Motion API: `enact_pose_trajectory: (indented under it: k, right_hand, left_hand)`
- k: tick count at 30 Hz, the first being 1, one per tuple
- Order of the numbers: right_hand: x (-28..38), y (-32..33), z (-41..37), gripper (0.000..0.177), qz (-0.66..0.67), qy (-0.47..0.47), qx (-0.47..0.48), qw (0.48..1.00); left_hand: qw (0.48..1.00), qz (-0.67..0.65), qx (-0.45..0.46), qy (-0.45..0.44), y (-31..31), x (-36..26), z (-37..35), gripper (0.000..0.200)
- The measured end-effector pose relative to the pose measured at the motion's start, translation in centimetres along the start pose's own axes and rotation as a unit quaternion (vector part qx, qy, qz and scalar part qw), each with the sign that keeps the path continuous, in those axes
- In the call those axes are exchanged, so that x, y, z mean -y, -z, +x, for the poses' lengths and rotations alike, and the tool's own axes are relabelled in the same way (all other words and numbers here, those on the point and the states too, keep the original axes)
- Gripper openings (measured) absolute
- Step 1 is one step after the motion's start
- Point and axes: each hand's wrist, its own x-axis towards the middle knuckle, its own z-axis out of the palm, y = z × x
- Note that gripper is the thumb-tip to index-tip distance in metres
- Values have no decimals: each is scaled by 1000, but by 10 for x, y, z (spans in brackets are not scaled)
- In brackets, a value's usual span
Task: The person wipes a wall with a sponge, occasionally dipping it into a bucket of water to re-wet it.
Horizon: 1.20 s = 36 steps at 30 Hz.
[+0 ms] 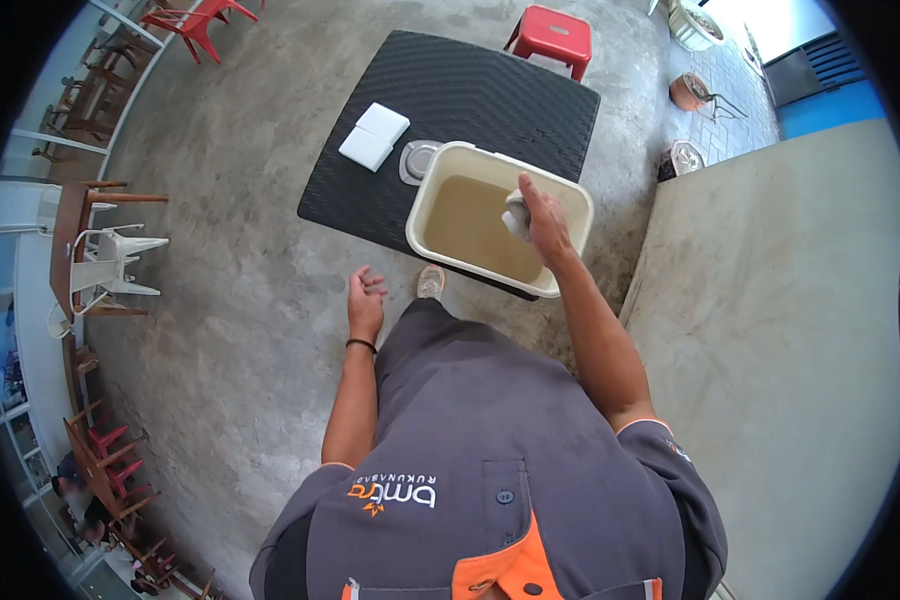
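My right hand (546, 226) is over the cream basin (417, 212), its fingers closed round a small white and grey thing (516, 216); the hand hides much of it and I cannot make out its kind. Murky brownish water (475, 225) fills the lower part of the basin. At the near side of the table, my left hand (366, 303) hangs in the air with fingers loosely apart and nothing in them. A grey ashtray-like dish (421, 161) lies against the basin's left side. Farther left is a white two-part block or folded stack (374, 136).
The basin stands on a black woven-pattern table (470, 90). A red stool (553, 38) is behind it, and a low wall (770, 290) runs along the right. Plant pots (688, 92) stand beyond. Chairs (115, 262) and wooden tables line the left side.
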Motion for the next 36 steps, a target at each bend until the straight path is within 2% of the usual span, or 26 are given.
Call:
enact_pose_trajectory:
  k: [2, 5, 8, 11, 13, 14, 15, 17, 20, 21, 22, 23, 26, 29, 30, 31, 32, 33, 35, 36]
  right_hand:
    - [-23, -14, 23, 63, -88, -5, -69, 994]
    - [-37, -23, 41, 65, -167, -73, -88, 979]
    - [-48, -27, 50, 63, -326, -106, -82, 936]
    - [-69, -34, 58, 56, -413, 20, -133, 901]
    - [-56, -42, 59, 50, -479, 22, -83, 873]
    - [-52, -45, 60, 52, -511, 24, -57, 858]
    - [-57, -46, 59, 48, -572, 50, -24, 819]
    - [-79, -51, 59, 53, -678, 103, 42, 727]
    - [-106, -44, 70, 63, -686, 131, 132, 704]
    - [-109, -42, 72, 65, -674, 119, 141, 715]
    - [-112, -41, 72, 67, -661, 105, 150, 727]
    - [-115, -41, 73, 69, -648, 93, 156, 739]
    - [-137, -43, 81, 72, -679, 107, 113, 717]
    - [-100, -48, 79, 64, -538, 12, 79, 839]
    - [-96, -45, 79, 58, -410, -38, 89, 907]
    - [-92, -39, 78, 53, -274, -87, 96, 953]
    - [-88, -34, 77, 49, -131, -135, 99, 977]
    - [-69, -31, 70, 46, -8, -203, 95, 975]
    - [-26, -27, 50, 43, 238, -323, 81, 913]
    - [-27, -25, 47, 42, 248, -314, 87, 912]
  left_hand:
    - [1000, 8, 10, -23, 9, -24, 23, 56]
    - [997, -7, 38, -71, 5, -77, 59, 55]
    - [991, -58, 70, -102, -16, -116, 79, 52]
    - [987, -69, 80, -121, -42, -149, 79, 54]
    - [987, -36, 83, -136, -61, -168, 71, 58]
    - [985, -8, 86, -147, -69, -173, 65, 61]
    - [977, 48, 83, -191, -76, -172, 62, 62]
    - [944, 163, 78, -277, -85, -166, 59, 65]
    - [960, 154, 81, -221, -91, -159, 61, 66]
    - [947, 186, 72, -252, -91, -162, 61, 67]
    - [949, 188, 77, -241, -90, -164, 59, 67]
    - [950, 190, 82, -233, -89, -166, 58, 66]
    - [953, 189, 93, -220, -90, -167, 61, 66]
    - [954, 185, 105, -209, -88, -167, 60, 66]
    - [954, 183, 110, -209, -88, -168, 61, 66]
    - [956, 175, 111, -207, -88, -168, 61, 65]
    - [958, 170, 115, -202, -88, -169, 61, 64]
    - [959, 165, 121, -197, -87, -170, 62, 64]
    - [958, 157, 126, -203, -87, -169, 63, 62]
    - [956, 156, 125, -213, -87, -168, 64, 61]
